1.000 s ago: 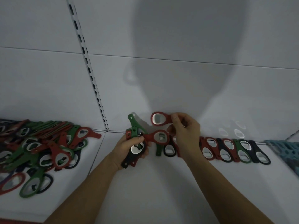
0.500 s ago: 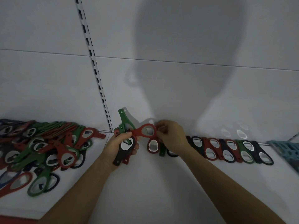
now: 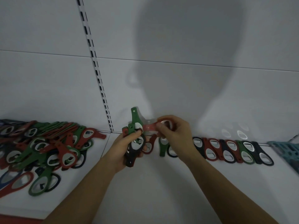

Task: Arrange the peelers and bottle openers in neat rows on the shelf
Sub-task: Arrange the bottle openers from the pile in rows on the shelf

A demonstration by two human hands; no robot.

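My left hand grips a bundle of bottle openers, green, red and black, fanned upward near the shelf's back wall. My right hand pinches the ring end of one red opener, whose handle end still reaches the bundle. Along the back of the white shelf lies a neat row of openers in red, black and green, running right from under my right hand. A loose pile of openers covers the shelf's left part.
A slotted upright rail runs down the white back wall to the shelf joint. A light blue plastic basket sits at the far right edge. My shadow falls on the wall.
My right hand set a red opener down at the row's left end, then rose and took the red opener sticking out of the left hand's bundle. The view shifted slightly right.
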